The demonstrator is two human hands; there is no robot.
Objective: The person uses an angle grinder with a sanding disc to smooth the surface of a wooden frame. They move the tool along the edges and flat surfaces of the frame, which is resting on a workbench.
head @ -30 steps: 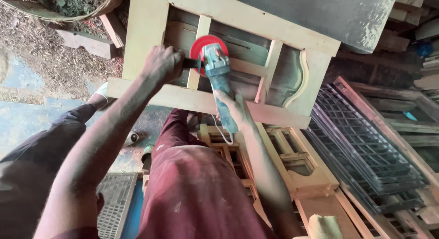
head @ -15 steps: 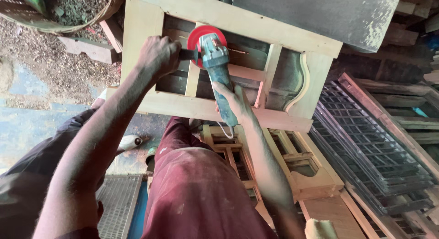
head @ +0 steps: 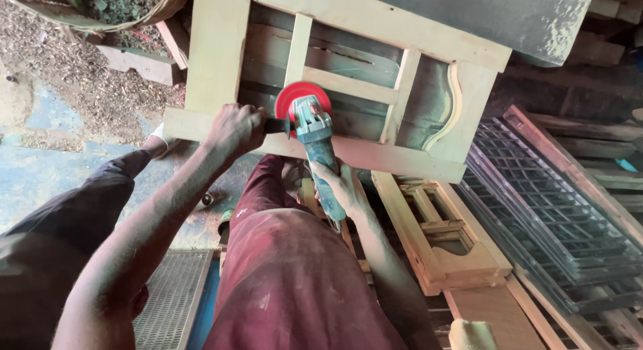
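Both hands on the grinder (head: 315, 146). Left hand (head: 234, 130) is fisted around the black side handle (head: 276, 125); the red disc (head: 297, 103) sits just past its knuckles. Right hand (head: 338, 189) wraps the teal body near the tail, fingers curled round it, cord end below the palm.

The disc rests on the frame (head: 348, 89) where an upright bar meets the bottom rail, just ahead of the left fingers.

Doing it well, my read:
- keep the disc nearly flat on the wood; an edge dig would gouge the rail
- light pressure, steady passes along the grain
- steer from the side handle, with the rear hand only guiding
- watch the joint step: the disc can catch on the bar's corner

Materials: frame is pale raw timber, square-cut rails, with one scroll-curved edge well to the right of the right hand. Disc is round and looks matte. Grinder housing is dusty plastic and metal. Wood shavings (head: 87, 82) lie coarse on the floor far left of the left hand. Dark lattice panels (head: 549, 209) lie stacked to the right.
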